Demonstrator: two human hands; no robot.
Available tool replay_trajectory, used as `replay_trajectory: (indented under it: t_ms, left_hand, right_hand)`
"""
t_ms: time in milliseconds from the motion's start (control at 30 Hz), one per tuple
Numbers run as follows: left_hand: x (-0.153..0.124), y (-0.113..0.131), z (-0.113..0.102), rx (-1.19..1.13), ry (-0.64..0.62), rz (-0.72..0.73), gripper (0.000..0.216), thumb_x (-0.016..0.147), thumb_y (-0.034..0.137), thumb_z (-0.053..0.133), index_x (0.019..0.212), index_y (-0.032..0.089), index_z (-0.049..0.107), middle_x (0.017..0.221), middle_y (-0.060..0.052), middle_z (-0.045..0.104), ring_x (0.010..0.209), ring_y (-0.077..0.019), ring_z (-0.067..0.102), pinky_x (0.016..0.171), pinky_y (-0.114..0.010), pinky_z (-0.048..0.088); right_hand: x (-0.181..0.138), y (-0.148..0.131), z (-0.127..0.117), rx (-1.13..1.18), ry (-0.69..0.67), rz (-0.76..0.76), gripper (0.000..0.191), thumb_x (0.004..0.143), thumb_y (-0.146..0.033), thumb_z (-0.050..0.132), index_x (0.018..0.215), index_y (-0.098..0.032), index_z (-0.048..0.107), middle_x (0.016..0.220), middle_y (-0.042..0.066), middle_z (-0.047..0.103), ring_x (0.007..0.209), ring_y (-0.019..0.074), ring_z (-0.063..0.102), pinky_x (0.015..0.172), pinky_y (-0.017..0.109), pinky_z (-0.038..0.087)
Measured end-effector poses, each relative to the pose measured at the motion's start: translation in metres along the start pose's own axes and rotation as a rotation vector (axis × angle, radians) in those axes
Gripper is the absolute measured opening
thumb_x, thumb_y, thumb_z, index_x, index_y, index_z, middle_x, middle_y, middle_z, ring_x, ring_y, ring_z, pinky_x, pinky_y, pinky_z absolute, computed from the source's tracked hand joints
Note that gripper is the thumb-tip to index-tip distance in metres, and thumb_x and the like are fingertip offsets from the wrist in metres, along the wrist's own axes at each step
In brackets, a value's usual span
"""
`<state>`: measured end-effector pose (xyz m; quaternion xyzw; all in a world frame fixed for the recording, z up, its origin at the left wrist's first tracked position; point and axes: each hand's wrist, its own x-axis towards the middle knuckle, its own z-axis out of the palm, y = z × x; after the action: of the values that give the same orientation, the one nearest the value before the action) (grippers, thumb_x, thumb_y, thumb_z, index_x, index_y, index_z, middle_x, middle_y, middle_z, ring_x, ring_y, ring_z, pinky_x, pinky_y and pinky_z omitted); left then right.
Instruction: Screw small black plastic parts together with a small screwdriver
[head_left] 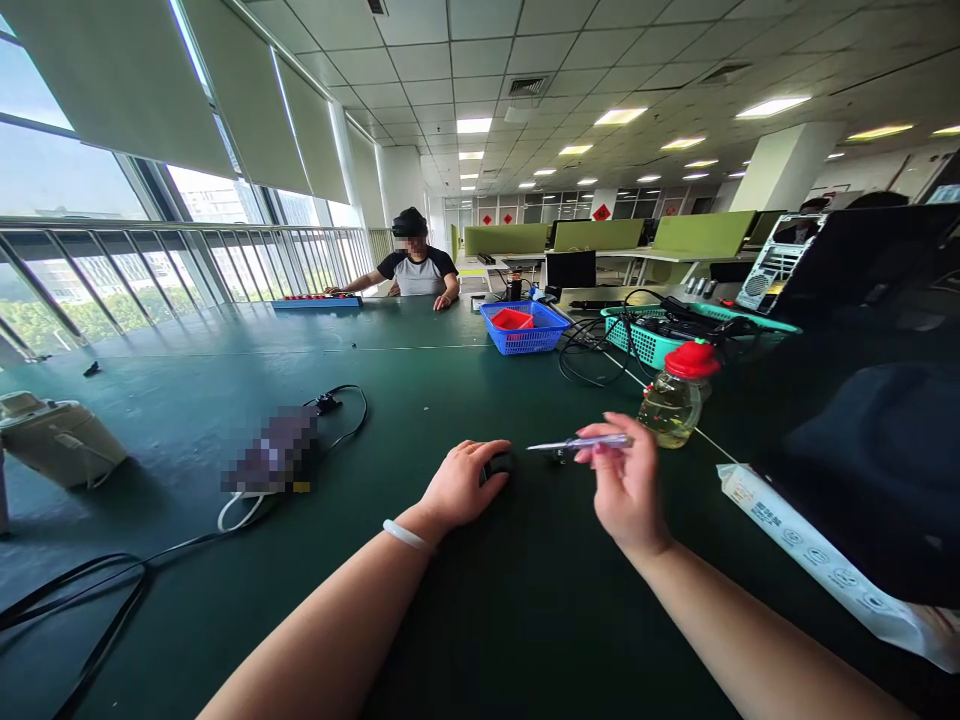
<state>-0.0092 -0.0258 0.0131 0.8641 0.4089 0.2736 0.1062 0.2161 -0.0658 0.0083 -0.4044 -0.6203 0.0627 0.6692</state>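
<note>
My left hand (461, 482) rests on the dark green table (465, 620), its fingers curled over a small black object (501, 464) that is mostly hidden. A white bangle sits on that wrist. My right hand (624, 480) is raised just right of it and pinches a thin clear screwdriver-like tool (577, 444), held level with its tip pointing left, above the black object.
A bottle with a red cap (677, 392) holding yellowish liquid stands just beyond my right hand. A blue basket (525, 328), a teal basket (660, 335) with cables, a dark bag (877, 470) and a white packet (817, 560) lie right. Cables (341, 410) and a beige device (56, 435) lie left. A person sits at the far end.
</note>
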Motion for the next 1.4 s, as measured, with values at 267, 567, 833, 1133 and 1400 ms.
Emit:
replay_trajectory:
  t_ms: [267,567,833,1133,1400]
  left_hand:
    - [-0.002,-0.007,0.003,0.256,-0.026,-0.271,0.045,0.096,0.020,0.040,0.134,0.032,0.060,0.126,-0.009,0.064,0.112,-0.0276,0.057,0.098,-0.047,0.043]
    - [-0.001,0.000,0.003,0.291,-0.031,-0.263,0.042,0.100,0.035,0.037,0.101,0.020,0.076,0.110,-0.012,0.067,0.112,-0.0281,0.057,0.103,-0.045,0.042]
    - [-0.005,0.003,0.009,0.179,-0.207,-0.047,0.046,0.093,0.044,0.055,0.137,0.028,0.054,0.147,-0.011,0.050,0.136,-0.0306,0.045,0.114,-0.053,0.035]
    - [-0.002,0.000,0.008,0.168,-0.190,-0.172,0.047,0.093,0.025,0.051,0.140,0.026,0.050,0.145,-0.008,0.053,0.132,-0.0279,0.048,0.112,-0.048,0.038]
    - [-0.004,0.003,0.008,0.142,-0.227,-0.048,0.054,0.088,0.051,0.060,0.139,0.035,0.052,0.143,-0.007,0.054,0.131,-0.0321,0.046,0.111,-0.056,0.034]
  right_hand:
    - [0.022,0.054,-0.020,-0.124,0.319,0.290,0.034,0.088,-0.025,0.048,0.121,-0.023,0.044,0.076,-0.002,0.059,0.050,0.0122,0.051,0.054,0.028,0.049]
    - [0.015,0.066,-0.014,-0.087,0.199,0.348,0.037,0.086,-0.030,0.049,0.122,-0.023,0.045,0.081,-0.001,0.063,0.052,0.0128,0.057,0.057,0.031,0.053]
    - [0.013,0.054,-0.008,0.047,0.072,0.299,0.035,0.089,-0.033,0.051,0.122,-0.023,0.047,0.083,-0.001,0.064,0.054,0.0124,0.060,0.056,0.030,0.056]
    - [0.007,0.056,0.000,0.039,-0.021,0.320,0.040,0.093,-0.047,0.053,0.123,-0.021,0.049,0.090,0.004,0.067,0.060,0.0155,0.067,0.061,0.036,0.061]
    - [0.006,0.047,0.002,0.203,-0.179,0.294,0.041,0.092,-0.047,0.056,0.124,-0.022,0.049,0.092,0.004,0.068,0.063,0.0161,0.069,0.068,0.040,0.061]
